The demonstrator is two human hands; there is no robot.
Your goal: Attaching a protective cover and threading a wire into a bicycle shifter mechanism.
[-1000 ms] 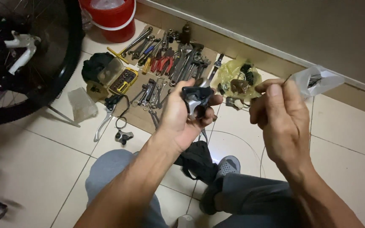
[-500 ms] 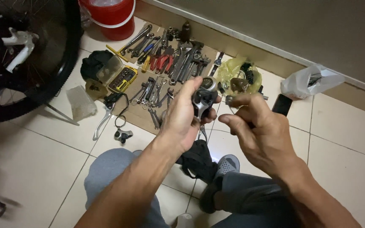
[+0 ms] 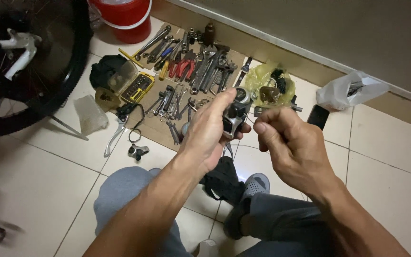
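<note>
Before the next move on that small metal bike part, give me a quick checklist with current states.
1. Left hand has a firm hold on the metal part: ok, fingers wrapped around it.
2. Right hand close to the part: ok, fingertips pinched beside it.
3. What the right hand pinches: cannot tell, too small.
4. Tools within reach: ok, wrenches and pliers laid out on cardboard.
5. Part held clear of the bicycle wheel: ok, wheel stands apart to the left.
</note>
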